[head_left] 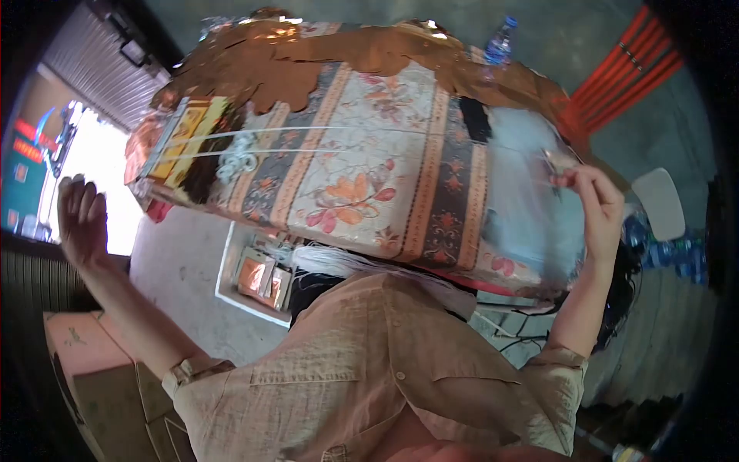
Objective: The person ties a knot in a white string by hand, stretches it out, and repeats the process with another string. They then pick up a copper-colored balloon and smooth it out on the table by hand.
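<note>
My left hand (82, 219) is raised off the left end of the table, dark against the bright doorway, with its fingers curled in; what they hold, if anything, is hidden. Over the table's right end, my right hand (596, 196) pinches a small pale thing too blurred to name. Beneath and beside it lies a whitish, see-through plastic sheet or bag (527, 142), smeared in the picture. Two white cords (292, 128) run across the flowered tablecloth (362, 177) from a yellow box (185, 138). Curled white cord pieces (239, 156) lie near that box.
Brown shiny sheeting (362, 48) covers the table's far edge, where a water bottle (499, 42) stands. A white bin (223, 289) with small packets is below the table. White strands (331, 259) hang at my lap. Cartons (100, 362) stand lower left; orange-red poles (623, 69) are at right.
</note>
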The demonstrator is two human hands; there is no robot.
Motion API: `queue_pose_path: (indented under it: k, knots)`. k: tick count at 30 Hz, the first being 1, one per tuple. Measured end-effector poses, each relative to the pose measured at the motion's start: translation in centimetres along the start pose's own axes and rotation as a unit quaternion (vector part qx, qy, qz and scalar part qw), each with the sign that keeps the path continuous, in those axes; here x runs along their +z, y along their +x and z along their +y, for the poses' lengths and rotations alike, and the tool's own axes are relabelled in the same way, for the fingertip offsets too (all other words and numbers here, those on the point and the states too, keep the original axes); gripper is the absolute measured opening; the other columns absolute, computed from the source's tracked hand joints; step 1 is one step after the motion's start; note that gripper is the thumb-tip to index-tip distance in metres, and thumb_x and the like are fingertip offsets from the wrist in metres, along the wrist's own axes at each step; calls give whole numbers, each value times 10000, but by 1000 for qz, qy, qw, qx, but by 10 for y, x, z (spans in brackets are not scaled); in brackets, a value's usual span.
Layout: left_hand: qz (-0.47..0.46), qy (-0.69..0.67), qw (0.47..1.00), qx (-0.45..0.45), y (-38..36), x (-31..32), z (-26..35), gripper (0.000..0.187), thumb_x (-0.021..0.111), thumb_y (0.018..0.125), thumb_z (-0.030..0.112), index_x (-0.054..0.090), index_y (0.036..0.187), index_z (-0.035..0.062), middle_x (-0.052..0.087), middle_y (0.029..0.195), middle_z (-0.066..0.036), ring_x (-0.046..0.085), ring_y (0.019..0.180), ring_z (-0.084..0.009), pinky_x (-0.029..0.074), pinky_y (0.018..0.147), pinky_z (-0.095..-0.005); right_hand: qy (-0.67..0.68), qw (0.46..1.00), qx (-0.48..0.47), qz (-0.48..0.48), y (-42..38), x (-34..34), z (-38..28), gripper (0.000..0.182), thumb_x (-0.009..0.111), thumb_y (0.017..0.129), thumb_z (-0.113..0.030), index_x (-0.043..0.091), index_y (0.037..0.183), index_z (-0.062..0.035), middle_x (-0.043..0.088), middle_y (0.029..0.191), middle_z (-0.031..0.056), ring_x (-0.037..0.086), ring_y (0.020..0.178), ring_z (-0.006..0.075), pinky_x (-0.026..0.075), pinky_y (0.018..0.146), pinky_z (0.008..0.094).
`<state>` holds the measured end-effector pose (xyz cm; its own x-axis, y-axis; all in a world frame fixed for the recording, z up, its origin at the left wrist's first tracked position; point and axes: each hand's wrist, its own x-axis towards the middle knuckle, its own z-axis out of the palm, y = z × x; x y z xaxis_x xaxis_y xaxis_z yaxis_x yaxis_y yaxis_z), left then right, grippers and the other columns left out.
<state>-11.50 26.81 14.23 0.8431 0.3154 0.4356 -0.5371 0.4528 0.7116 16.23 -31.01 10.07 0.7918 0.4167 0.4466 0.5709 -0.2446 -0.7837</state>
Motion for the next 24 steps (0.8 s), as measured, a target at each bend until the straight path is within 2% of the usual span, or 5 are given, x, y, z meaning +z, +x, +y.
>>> queue_pose_path:
  k: [6,8,12,16,24]
  knots:
    - [-27,-14,999,22,25,22,-6,145,436,909,85,472,949,-49,457,743,-50,407,611,-122,382,521,-213,123,970,174,-116,-15,30,14,178,466,895,-111,555,832,31,597,749,91,615,709,191,509,706,323]
    - [247,31,959,136,30,40,-6,198,428,904,65,474,1030,-81,564,1001,-168,558,874,-239,465,815,-328,168,953,214,-134,-25,36,20,175,472,892,-104,564,828,30,603,736,86,625,691,198,511,678,316]
    - [54,-134,989,42,30,37,-3,242,418,897,41,478,1078,-106,502,1176,-253,487,1115,-324,306,1034,-464,219,924,272,-159,-45,41,27,167,472,880,-93,559,817,35,611,692,103,639,636,237,529,607,337]
    - [50,-288,956,34,31,42,-2,237,389,904,26,358,670,48,291,578,-6,270,519,-98,289,488,-228,219,909,282,-218,-59,31,28,155,477,865,-81,554,838,50,615,748,145,629,604,238,527,563,321]
    - [9,78,994,79,20,77,-66,118,376,932,117,453,882,43,313,681,27,264,548,-70,224,444,-191,289,925,205,-137,-55,45,8,183,490,803,31,549,972,69,599,941,180,593,587,183,467,523,264]
